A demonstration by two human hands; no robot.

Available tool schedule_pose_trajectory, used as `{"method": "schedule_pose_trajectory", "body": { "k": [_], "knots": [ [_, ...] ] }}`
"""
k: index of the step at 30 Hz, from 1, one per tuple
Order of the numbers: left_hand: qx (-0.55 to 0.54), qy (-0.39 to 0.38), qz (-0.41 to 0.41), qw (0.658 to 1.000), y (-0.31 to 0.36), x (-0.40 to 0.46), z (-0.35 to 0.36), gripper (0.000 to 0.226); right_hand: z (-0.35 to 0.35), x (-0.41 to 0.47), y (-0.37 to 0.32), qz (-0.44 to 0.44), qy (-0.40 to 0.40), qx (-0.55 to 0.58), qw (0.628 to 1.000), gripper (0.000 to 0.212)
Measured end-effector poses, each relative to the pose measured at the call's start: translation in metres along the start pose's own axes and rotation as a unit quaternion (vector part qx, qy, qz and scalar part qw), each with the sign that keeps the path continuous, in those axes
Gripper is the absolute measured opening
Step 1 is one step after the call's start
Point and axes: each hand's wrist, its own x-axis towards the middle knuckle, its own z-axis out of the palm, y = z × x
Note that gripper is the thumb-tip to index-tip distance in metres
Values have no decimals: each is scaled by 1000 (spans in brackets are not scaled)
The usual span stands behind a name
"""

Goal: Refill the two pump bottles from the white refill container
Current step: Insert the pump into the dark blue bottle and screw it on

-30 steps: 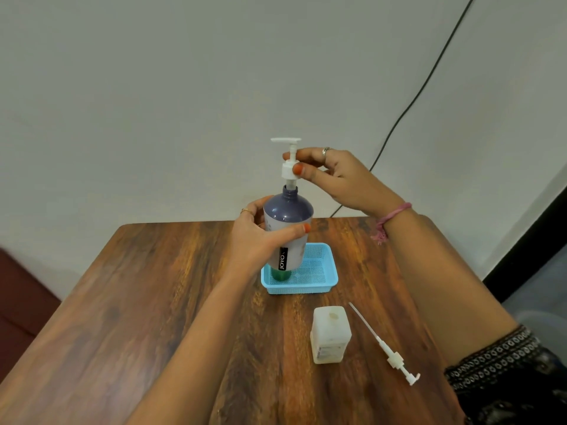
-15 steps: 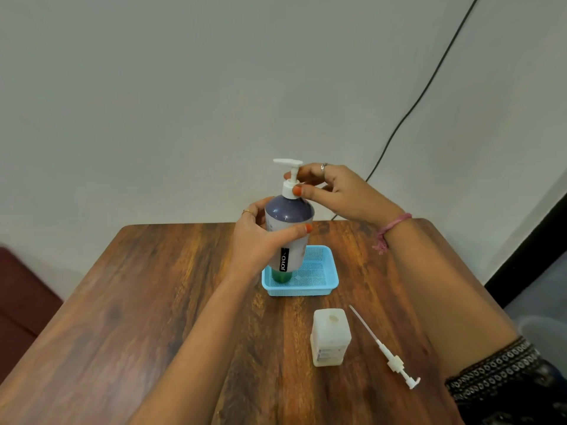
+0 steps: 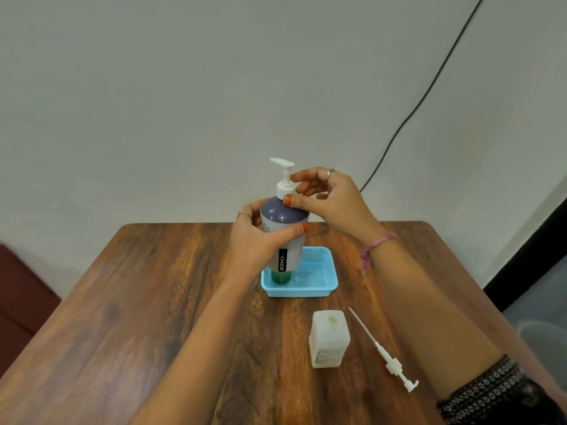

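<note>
A wooden table (image 3: 153, 302) carries a blue basket (image 3: 319, 282) near its far edge. Held upright over the basket, a purple-topped pump bottle (image 3: 283, 219) is wrapped in the left hand (image 3: 256, 240). The right hand (image 3: 333, 199) pinches the bottle's white pump collar (image 3: 284, 188) between thumb and fingers. Nearer the person stands a white refill container (image 3: 328, 338), seemingly uncapped, with a loose pump (image 3: 383, 352) lying just beside it

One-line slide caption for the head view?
Left hand grips purple pump bottle over blue basket; right hand pinches its pump collar.
</note>
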Motion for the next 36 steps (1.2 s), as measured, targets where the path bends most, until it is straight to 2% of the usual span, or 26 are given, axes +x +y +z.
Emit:
{"method": "schedule_pose_trajectory", "body": {
  "k": [4, 8, 11, 15, 17, 21, 23, 25, 28, 30, 32, 34, 36],
  "knots": [
    [5, -2, -1, 1000, -2, 0, -1, 75, -4, -2, 5, 29, -11, 45, 999, 49],
    [1, -5, -5, 1000, -2, 0, 0, 74, 5, -4, 2, 24, -32, 69, 997, 34],
    [-10, -4, -11, 1000, -4, 0, 0, 73, 18, -6, 1, 22, 52, 55, 997, 27],
    [-10, -12, -11, 1000, -5, -1, -1, 72, 35, -11, 5, 29, 135, 85, 987, 33],
    [-8, -17, -8, 1000, -5, -2, -1, 73, 35, -10, 6, 38, 104, 95, 989, 38],
    [-4, -32, -5, 999, -4, -1, -4, 76, 20, -6, 4, 73, -14, 215, 974, 36],
    [1, -39, -6, 999, -4, -1, -5, 77, 20, -6, 1, 61, 13, 197, 978, 29],
    [2, -49, -5, 999, -4, -3, -4, 79, 22, -6, 2, 56, 44, 159, 985, 33],
    [-7, -53, -4, 999, -5, -5, -5, 82, 15, -7, 9, 68, -49, 169, 982, 50],
    [-8, -55, -6, 998, -5, -5, -6, 82, 8, -10, 10, 80, -82, 256, 960, 53],
    [0, -61, -6, 998, -5, -6, -6, 81, 9, -12, 13, 77, -39, 277, 957, 49],
    [4, -65, -7, 998, -6, -6, -5, 85, 15, -11, 15, 65, 9, 219, 973, 50],
    [2, -64, -7, 998, -7, -7, -4, 89, 17, -11, 17, 65, -10, 211, 975, 59]
  ]
}}
